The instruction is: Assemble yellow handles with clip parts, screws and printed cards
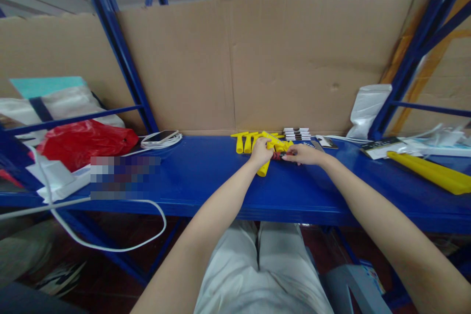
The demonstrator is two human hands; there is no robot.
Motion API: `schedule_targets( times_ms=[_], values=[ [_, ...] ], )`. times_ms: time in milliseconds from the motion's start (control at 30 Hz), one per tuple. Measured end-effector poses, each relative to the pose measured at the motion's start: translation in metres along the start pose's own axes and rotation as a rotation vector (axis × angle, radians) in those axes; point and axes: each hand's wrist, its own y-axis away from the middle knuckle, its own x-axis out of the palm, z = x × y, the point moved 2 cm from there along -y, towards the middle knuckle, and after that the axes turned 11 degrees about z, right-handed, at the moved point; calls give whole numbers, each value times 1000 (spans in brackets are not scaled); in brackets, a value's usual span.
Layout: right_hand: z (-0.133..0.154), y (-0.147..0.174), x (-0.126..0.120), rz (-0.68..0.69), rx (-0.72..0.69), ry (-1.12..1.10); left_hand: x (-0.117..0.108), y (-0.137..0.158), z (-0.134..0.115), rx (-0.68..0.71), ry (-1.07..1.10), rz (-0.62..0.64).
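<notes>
My left hand [261,151] is closed around a yellow T-shaped plastic piece [262,169], whose tube-like stem points down toward me. Between my hands sits a small red-and-black item [277,156], up against that yellow piece. The fingers of my right hand [303,154] are pinched on its right end; its exact kind is too small to make out. Several more yellow T-shaped pieces [240,143] lie in a row just behind and left of my left hand. Other yellow parts [282,145] lie behind the red-and-black item, partly hidden by my fingers.
White packets [296,134] are stacked behind my right hand on the blue shelf [206,176]. A phone [164,136] on a coiled cable and a red bag [88,142] are at left. At right lie a long yellow piece [430,171] and a white pouch [368,110].
</notes>
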Motion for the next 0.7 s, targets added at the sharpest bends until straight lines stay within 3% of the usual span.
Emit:
schedule_targets(
  times_ms=[200,300,367,467,567,700],
  values=[
    [-1,3,-6,-31,35,45,-3,6,-5,-1,-134,-1],
    [-10,7,-19,-181,139,167,-4,8,-6,-9,-152,-3],
    [-23,11,-31,-328,269,270,-5,8,-7,-10,-152,-3],
    [-51,20,-44,-428,508,293,-5,8,-8,-22,-152,3],
    [-80,26,-48,-416,672,246,-5,9,-9,-31,-156,8],
    [-112,24,-44,-386,718,212,-5,9,-10,-29,-161,21]
  ],
)
